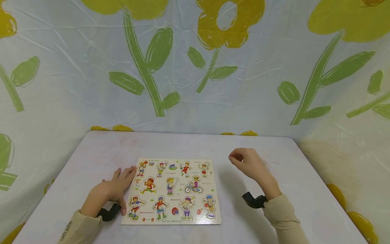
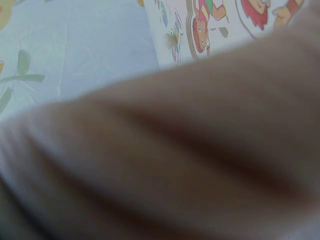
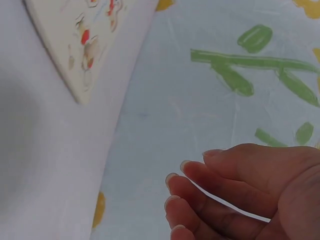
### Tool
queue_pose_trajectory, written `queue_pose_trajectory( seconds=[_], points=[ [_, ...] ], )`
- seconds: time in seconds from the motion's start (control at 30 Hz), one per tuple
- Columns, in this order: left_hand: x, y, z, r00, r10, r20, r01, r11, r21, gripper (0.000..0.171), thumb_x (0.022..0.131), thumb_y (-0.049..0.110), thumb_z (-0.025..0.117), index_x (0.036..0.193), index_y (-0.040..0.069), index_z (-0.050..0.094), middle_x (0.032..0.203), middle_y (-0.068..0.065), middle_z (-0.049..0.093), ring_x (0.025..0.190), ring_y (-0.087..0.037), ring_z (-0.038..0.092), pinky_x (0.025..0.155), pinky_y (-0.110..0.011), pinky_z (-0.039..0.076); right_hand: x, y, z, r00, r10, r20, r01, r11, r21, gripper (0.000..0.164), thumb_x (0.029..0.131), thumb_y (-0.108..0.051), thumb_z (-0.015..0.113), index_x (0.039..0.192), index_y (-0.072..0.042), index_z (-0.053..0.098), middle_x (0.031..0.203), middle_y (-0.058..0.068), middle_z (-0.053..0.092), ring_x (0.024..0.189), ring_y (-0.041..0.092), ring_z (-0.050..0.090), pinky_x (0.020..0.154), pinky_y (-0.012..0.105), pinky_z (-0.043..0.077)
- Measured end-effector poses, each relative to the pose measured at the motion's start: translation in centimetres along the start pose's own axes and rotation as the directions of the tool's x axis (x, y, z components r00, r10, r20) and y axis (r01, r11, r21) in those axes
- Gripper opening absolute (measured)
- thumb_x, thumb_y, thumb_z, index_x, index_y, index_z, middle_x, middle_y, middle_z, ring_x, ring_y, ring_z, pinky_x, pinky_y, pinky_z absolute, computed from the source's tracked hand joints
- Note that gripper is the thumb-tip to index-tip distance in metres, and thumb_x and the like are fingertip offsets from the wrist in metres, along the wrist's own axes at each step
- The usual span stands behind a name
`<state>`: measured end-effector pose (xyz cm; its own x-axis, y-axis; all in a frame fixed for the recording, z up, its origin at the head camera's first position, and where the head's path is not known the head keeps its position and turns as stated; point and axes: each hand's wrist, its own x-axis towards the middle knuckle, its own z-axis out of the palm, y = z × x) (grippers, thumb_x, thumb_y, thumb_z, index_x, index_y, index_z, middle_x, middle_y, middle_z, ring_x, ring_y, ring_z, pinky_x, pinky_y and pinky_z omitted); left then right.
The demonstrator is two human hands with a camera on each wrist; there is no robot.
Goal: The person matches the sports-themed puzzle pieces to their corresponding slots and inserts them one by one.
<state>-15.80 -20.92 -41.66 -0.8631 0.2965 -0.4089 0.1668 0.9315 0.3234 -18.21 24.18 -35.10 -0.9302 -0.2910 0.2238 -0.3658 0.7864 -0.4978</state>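
Observation:
A flat wooden peg puzzle board (image 1: 198, 219) with cartoon sports figures lies on the table, its figure pieces sitting in their cutouts. My left hand (image 1: 112, 189) rests against the board's left side, fingers spread near the upper edge and thumb at the lower edge. In the left wrist view, blurred skin of that hand (image 2: 165, 150) hides most of the scene. To the right of the board, my right hand (image 1: 250, 164) hovers over the table with fingers loosely curved. The right wrist view shows nothing between its thumb and fingers (image 3: 195, 195).
A white-covered table (image 1: 179, 144) carries the board and ends at a back edge. Behind and at both sides hangs a pale cloth (image 1: 195, 108) printed with yellow flowers and green stems. Black wrist mounts (image 1: 254, 200) sit at both sleeves.

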Motion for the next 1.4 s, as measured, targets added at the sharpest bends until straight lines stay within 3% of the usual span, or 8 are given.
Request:
queue_pose_trajectory(
  seconds=[0.43,0.7,1.03,1.4],
  points=[
    [-0.1,0.0,0.0,1.0,0.006,-0.009,-0.006,1.0,0.005,0.152,0.038,0.034,0.099,0.157,-0.001,0.012,0.161,-0.024,0.007,0.141,-0.059,0.0,0.088,-0.089,0.012,-4.7,7.2,-2.4,0.991,0.127,0.029,-0.125,0.99,-0.068,0.007,0.091,-0.008,0.068,0.091,-0.003,0.073,0.078,-0.001,0.067,0.071,0.013,0.059,0.062,0.028,0.051],
    [-0.1,0.0,0.0,1.0,0.006,-0.012,-0.006,1.0,-0.002,0.154,0.036,0.034,0.099,0.157,-0.001,0.012,0.161,-0.023,0.008,0.142,-0.059,0.001,0.088,-0.089,0.012,-7.1,10.1,-2.8,0.975,0.217,0.05,-0.211,0.972,-0.101,0.01,0.091,-0.01,0.068,0.091,-0.001,0.072,0.078,-0.001,0.067,0.07,0.014,0.058,0.06,0.031,0.05],
    [0.1,-0.1,0.0,1.0,0.004,-0.01,-0.003,1.0,0.014,0.153,0.037,0.037,0.099,0.157,-0.001,0.012,0.161,-0.024,0.009,0.141,-0.059,0.003,0.088,-0.089,0.014,-8.8,11.9,-3.0,0.943,0.303,0.134,-0.288,0.95,-0.118,0.01,0.089,-0.013,0.07,0.083,-0.005,0.072,0.075,0.0,0.065,0.067,0.016,0.057,0.057,0.034,0.047],
    [0.0,0.0,0.1,1.0,-0.006,-0.006,0.006,1.0,-0.005,0.153,0.037,0.034,0.099,0.157,0.0,0.011,0.162,-0.023,0.007,0.142,-0.059,0.0,0.089,-0.089,0.012,-9.0,12.8,-2.5,0.932,0.345,0.111,-0.332,0.936,-0.116,0.006,0.082,-0.009,0.072,0.078,-0.005,0.071,0.073,0.001,0.066,0.069,0.017,0.057,0.059,0.035,0.048]
  ],
)
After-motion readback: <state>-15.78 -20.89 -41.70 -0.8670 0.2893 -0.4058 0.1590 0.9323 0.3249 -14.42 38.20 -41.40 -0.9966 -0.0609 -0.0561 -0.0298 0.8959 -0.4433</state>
